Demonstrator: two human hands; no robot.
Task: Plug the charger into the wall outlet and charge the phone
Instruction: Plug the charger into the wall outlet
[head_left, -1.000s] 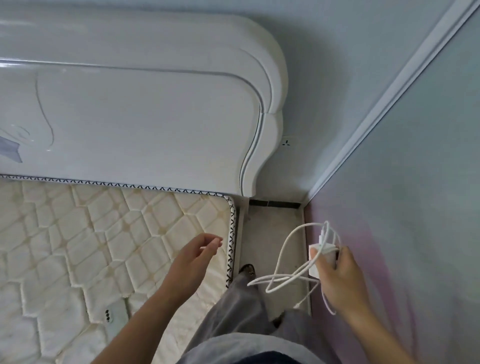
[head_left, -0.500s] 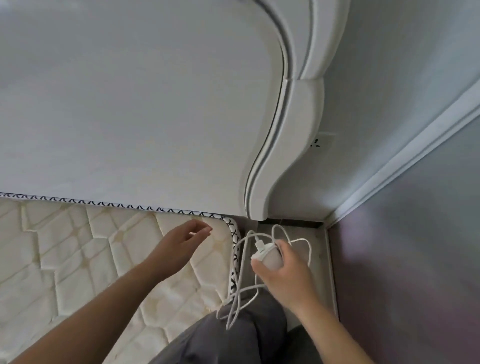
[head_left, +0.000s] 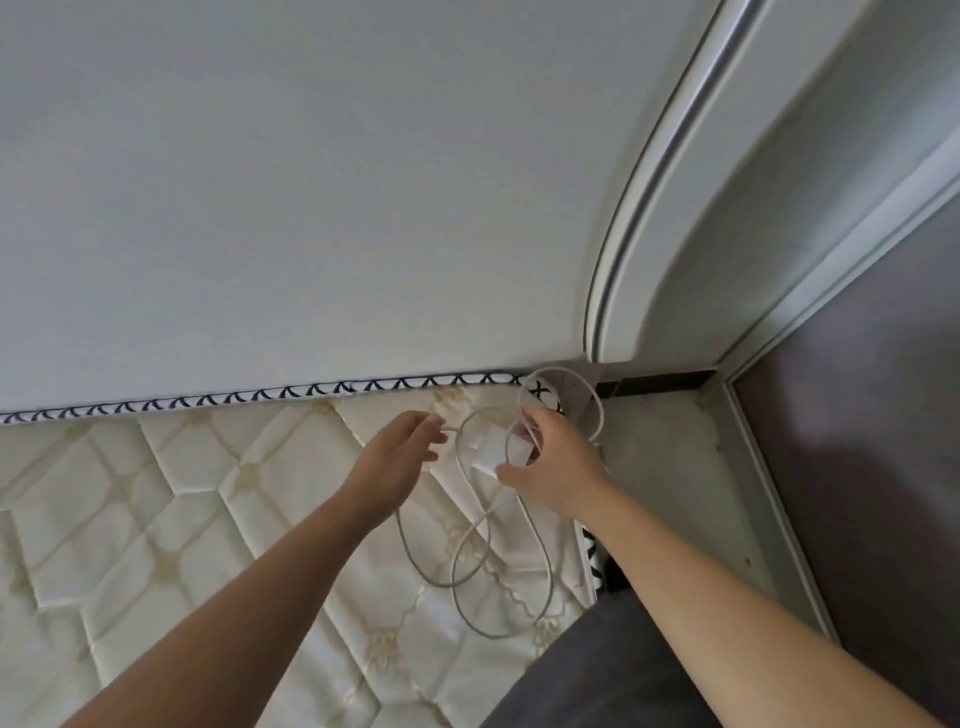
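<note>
— Moved where? — Both hands now over the mattress (head_left: 156, 493) corner.
— Grip? — Right hand (head_left: 558, 467) pinches the white charger (head_left: 491, 452), cable (head_left: 467, 561) looping below; left hand (head_left: 400, 460) spread, fingertips by the cable.

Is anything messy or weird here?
Yes, a bit. The white cable hangs from the charger in the right hand in tangled, crossing loops over the bare mattress. The left hand reaches toward it, fingers open. Nothing looks broken or spilled.

bare forearms, grey trousers (head_left: 597, 670)
</note>
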